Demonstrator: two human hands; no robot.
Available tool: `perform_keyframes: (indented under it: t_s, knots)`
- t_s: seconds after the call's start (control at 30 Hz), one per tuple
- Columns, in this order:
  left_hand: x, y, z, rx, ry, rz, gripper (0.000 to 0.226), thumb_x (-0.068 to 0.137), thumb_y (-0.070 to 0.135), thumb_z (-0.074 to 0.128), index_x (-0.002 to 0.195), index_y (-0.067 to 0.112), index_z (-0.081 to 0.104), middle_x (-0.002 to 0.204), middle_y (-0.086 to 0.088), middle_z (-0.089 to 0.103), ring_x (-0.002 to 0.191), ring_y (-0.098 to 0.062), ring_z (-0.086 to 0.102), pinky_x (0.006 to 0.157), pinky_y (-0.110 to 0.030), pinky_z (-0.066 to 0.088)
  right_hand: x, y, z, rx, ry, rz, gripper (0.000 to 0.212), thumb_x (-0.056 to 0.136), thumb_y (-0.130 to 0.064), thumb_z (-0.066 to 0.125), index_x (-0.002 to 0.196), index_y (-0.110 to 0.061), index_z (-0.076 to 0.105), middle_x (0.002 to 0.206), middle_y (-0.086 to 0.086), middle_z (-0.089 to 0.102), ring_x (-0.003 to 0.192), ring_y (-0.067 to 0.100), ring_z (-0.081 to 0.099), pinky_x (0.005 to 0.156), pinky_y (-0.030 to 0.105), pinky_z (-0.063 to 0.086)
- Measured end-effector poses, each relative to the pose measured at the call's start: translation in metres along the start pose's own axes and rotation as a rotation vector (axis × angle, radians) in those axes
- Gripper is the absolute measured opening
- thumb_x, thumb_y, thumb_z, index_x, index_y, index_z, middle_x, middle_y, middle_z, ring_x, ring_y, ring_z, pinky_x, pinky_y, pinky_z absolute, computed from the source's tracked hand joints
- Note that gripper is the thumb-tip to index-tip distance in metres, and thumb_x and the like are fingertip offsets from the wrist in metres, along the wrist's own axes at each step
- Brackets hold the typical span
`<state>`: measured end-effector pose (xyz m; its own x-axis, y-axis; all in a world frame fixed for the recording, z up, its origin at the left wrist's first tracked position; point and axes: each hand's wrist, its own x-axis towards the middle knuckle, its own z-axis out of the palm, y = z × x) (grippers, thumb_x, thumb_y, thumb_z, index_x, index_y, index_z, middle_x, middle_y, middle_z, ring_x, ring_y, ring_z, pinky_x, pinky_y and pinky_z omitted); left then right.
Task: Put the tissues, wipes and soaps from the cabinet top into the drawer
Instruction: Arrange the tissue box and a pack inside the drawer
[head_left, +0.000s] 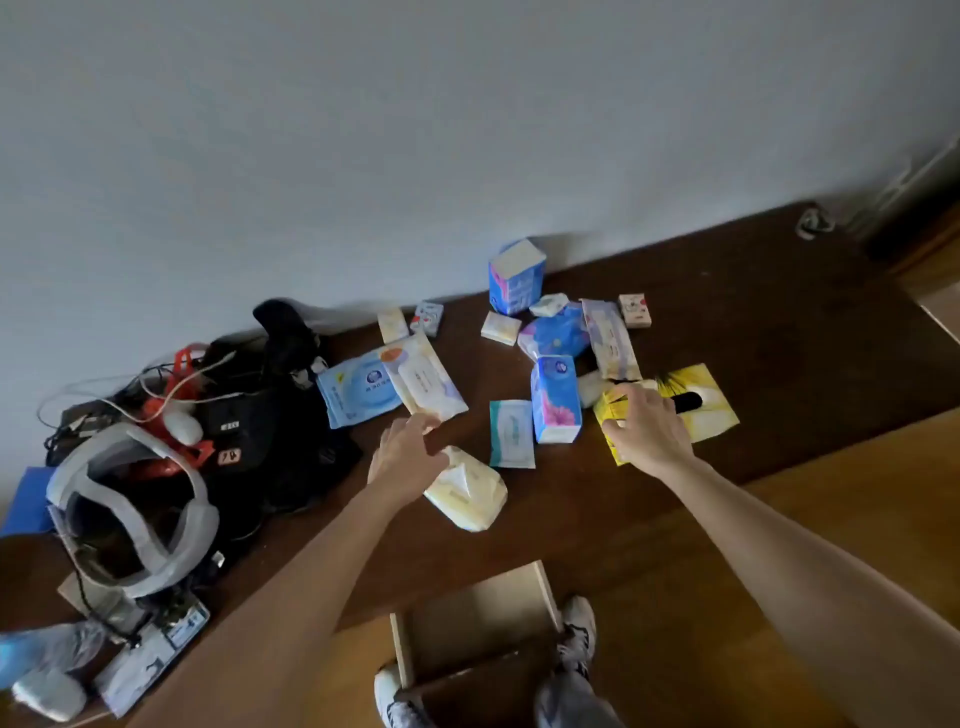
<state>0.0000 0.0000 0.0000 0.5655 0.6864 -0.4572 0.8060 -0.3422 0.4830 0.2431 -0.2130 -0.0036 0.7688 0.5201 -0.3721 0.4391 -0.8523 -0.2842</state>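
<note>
Tissue packs, wipes and small soap boxes lie scattered on the dark brown cabinet top. My left hand is spread over a cream tissue pack near the front edge, fingertips touching a long white wipes pack. My right hand rests on the yellow tissue box, fingers curled over its left end. Between the hands stand a blue-pink tissue pack and a flat green-white wipes pack. The open drawer is below, pale inside and holding nothing that I can see.
A heap of black bags, cables, a white headset and orange straps fills the cabinet's left end. More packs, a blue tissue box and a small soap box sit near the wall. My feet in sneakers stand beside the drawer on wooden floor.
</note>
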Motion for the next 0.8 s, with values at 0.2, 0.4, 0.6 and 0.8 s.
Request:
perform_keyframes:
  t_s: [0.2, 0.4, 0.6, 0.8]
  knots:
    - [0.033, -0.001, 0.061, 0.656, -0.281, 0.216, 0.101, 0.069, 0.034, 0.089, 0.151, 0.032, 0.031, 0.161, -0.001, 0.022, 0.149, -0.029, 0.023, 0.116, -0.056, 0.033, 0.025, 0.03, 0.05, -0.056, -0.014, 0.161, 0.083, 0.092, -0.055, 0.067, 0.151, -0.006, 0.034, 0.153, 0.02, 0.044, 0.143, 0.04, 0.039, 0.114, 0.053, 0.035]
    - [0.036, -0.035, 0.124, 0.927, -0.279, 0.202, 0.103, 0.082, 0.024, 0.081, 0.159, 0.032, 0.013, 0.166, -0.004, 0.011, 0.151, -0.032, 0.017, 0.108, -0.061, 0.042, 0.044, 0.063, 0.084, -0.33, 0.132, 0.0, 0.074, 0.09, -0.056, 0.068, 0.134, -0.001, 0.045, 0.132, 0.025, 0.057, 0.129, 0.043, 0.049, 0.113, 0.053, 0.034]
    - [0.02, -0.041, 0.148, 0.927, -0.018, 0.234, 0.049, 0.093, 0.018, 0.054, 0.141, 0.024, 0.05, 0.133, -0.001, 0.053, 0.112, -0.024, 0.058, 0.082, -0.037, 0.045, 0.018, 0.081, 0.103, -0.438, 0.195, -0.055, 0.053, 0.092, -0.049, 0.066, 0.115, -0.002, 0.06, 0.116, 0.021, 0.067, 0.121, 0.041, 0.053, 0.113, 0.056, 0.035]
    - [-0.054, -0.064, 0.15, 0.382, 0.097, 0.153, 0.039, 0.083, 0.021, 0.068, 0.121, 0.013, 0.063, 0.109, -0.006, 0.064, 0.096, -0.03, 0.066, 0.073, -0.04, 0.054, -0.075, 0.075, 0.129, -0.4, 0.108, -0.048, 0.046, 0.078, -0.052, 0.079, 0.088, -0.009, 0.066, 0.091, 0.012, 0.071, 0.107, 0.036, 0.059, 0.105, 0.052, 0.042]
